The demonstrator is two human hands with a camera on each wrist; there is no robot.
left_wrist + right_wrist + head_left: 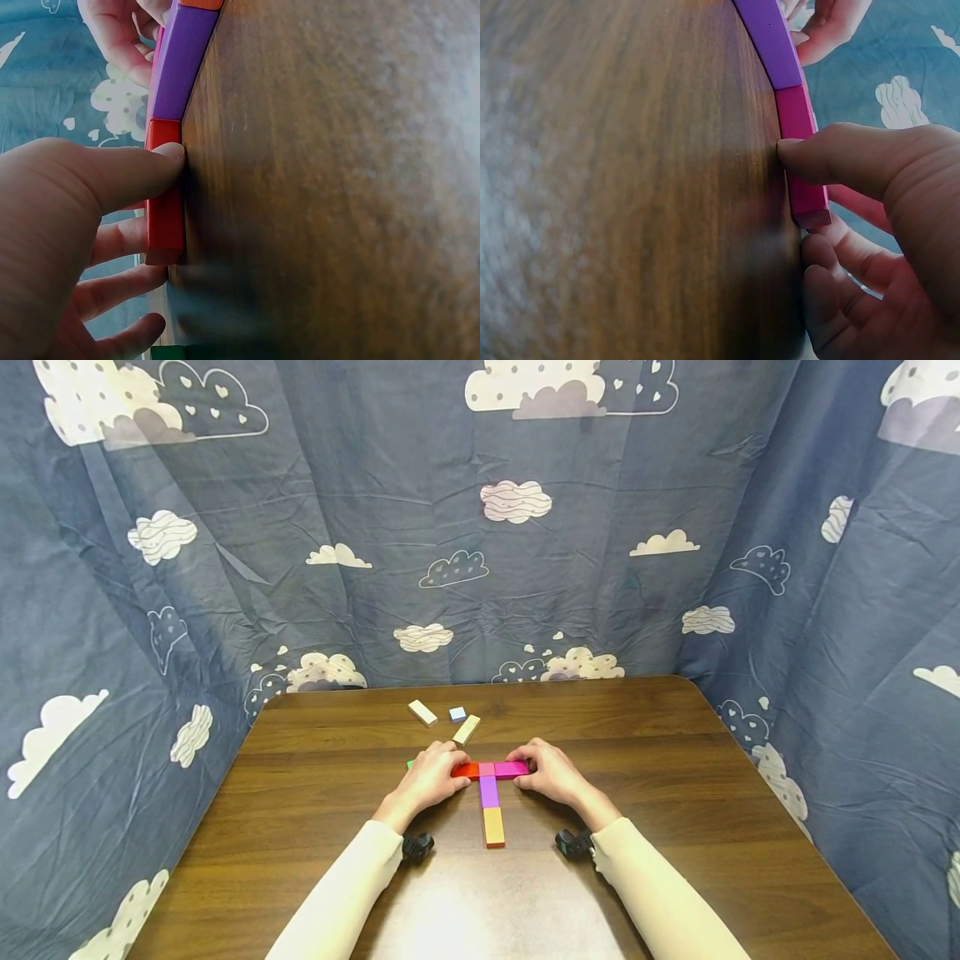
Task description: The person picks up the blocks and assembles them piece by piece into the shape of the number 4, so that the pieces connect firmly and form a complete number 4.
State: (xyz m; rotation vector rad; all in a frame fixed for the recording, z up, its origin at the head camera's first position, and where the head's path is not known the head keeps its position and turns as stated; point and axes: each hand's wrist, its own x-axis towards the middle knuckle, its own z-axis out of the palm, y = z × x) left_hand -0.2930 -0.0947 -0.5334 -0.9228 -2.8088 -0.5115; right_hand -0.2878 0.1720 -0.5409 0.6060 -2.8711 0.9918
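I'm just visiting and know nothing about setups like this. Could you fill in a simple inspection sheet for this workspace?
Surface: brown wood-grained table, with glare near the person.
Job's things: red rectangular block, pink square block and magenta rectangular block form a row; purple rectangular block and orange rectangular block run from its middle toward the person.
Clutter: cream rectangular block, second cream block and small pale-blue block lie farther back; green block, mostly hidden.
Grippers: bare hands; left hand pinches the red block, right hand the magenta one.
Cables: nothing seen.
Surroundings: dark-blue fabric curtain with printed clouds.
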